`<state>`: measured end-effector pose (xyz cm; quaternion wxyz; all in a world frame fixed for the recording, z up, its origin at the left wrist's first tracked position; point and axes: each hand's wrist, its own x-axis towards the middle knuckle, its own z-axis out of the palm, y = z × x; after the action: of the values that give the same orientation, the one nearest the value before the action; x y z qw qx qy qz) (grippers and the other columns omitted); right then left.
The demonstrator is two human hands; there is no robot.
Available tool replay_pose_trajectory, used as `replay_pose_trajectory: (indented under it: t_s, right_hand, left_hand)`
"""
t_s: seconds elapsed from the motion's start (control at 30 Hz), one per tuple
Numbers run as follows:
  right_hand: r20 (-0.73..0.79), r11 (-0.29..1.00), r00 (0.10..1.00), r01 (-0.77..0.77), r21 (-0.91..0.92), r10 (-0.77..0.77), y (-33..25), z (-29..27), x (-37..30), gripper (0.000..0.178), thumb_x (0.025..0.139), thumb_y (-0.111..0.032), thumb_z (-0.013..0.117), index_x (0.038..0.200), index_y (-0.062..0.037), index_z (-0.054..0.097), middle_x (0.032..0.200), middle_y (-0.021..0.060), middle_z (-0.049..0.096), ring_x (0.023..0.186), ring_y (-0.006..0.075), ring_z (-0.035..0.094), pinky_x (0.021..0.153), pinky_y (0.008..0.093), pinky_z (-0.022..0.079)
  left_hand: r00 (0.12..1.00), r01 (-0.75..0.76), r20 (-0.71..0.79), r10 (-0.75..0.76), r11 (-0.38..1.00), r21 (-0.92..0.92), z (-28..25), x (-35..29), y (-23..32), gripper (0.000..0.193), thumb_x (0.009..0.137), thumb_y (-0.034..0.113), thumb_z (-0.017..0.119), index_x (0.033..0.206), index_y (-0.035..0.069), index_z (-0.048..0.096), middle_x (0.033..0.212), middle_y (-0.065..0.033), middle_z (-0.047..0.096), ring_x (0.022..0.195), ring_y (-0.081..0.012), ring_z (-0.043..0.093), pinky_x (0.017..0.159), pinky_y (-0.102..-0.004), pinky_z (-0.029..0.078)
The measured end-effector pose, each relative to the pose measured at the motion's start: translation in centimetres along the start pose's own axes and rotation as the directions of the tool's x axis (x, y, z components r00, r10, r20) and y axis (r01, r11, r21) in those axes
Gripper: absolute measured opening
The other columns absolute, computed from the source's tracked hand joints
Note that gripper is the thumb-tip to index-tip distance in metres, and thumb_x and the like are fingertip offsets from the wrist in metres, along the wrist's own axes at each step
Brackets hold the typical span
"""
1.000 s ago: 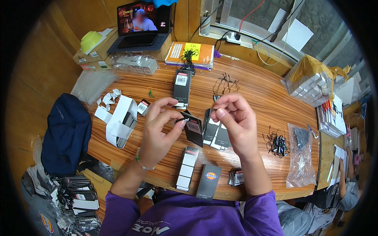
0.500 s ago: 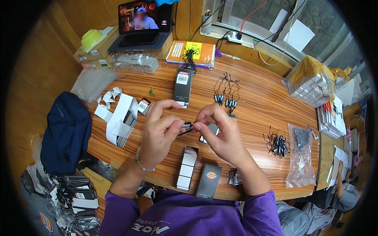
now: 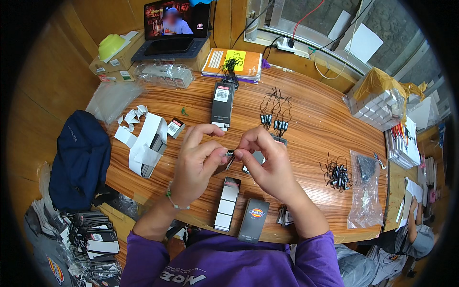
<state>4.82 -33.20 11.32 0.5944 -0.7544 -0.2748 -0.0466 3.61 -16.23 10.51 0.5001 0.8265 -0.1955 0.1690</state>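
My left hand (image 3: 191,160) and my right hand (image 3: 270,165) meet above the table. Between their fingertips is a small black hang-tag string seal (image 3: 229,153) with pale lettering, pinched from both sides. A dark flat piece, partly hidden, slants down below the left fingers; I cannot tell whether it hangs from the seal. Under my right hand lies a partly covered tag stack (image 3: 256,158), with several string seals (image 3: 275,122) spread beyond it. Nearer me lie black hang tags with white labels (image 3: 227,205) and a dark grey hang tag (image 3: 253,221).
A stack of black barcoded tags (image 3: 222,105) lies ahead. Loose string seals (image 3: 338,176) and a clear plastic bag (image 3: 366,196) are at right. White-wrapped tags (image 3: 146,148) and a navy bag (image 3: 79,160) are at left. A tablet (image 3: 177,21) stands behind; another person (image 3: 420,239) sits at far right.
The black seal between my fingertips has turned more level. A dark flat piece now shows below my left fingers. Both hands have barely shifted.
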Motion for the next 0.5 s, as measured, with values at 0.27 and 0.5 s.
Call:
replay_pose_trajectory:
  t_s: [0.27, 0.5]
  right_hand:
    - [0.156, 0.887, 0.977, -0.198, 0.418, 0.144, 0.2, -0.3, 0.2, 0.015, 0.080, -0.001, 0.062, 0.087, -0.0011, 0.049, 0.078, 0.0044, 0.058, 0.076, 0.0107, 0.060, 0.067, 0.0239, 0.047]
    - [0.272, 0.881, 0.957, -0.213, 0.423, 0.101, 0.3, -0.8, 0.3, 0.011, 0.080, -0.004, 0.064, 0.083, -0.0008, 0.054, 0.078, 0.0017, 0.058, 0.078, 0.0081, 0.058, 0.070, 0.0220, 0.046]
  left_hand:
    - [0.982, 0.157, 0.144, -0.126, 0.961, -0.230, -0.6, -0.1, -0.1, 0.016, 0.085, 0.007, 0.054, 0.074, -0.004, 0.058, 0.098, -0.0093, 0.050, 0.082, -0.0160, 0.052, 0.068, -0.0254, 0.044]
    - [0.971, 0.163, 0.213, -0.108, 0.952, -0.257, -1.6, -0.2, 1.3, 0.020, 0.088, 0.008, 0.051, 0.074, -0.006, 0.056, 0.095, -0.0088, 0.048, 0.073, -0.0110, 0.052, 0.062, -0.0227, 0.044]
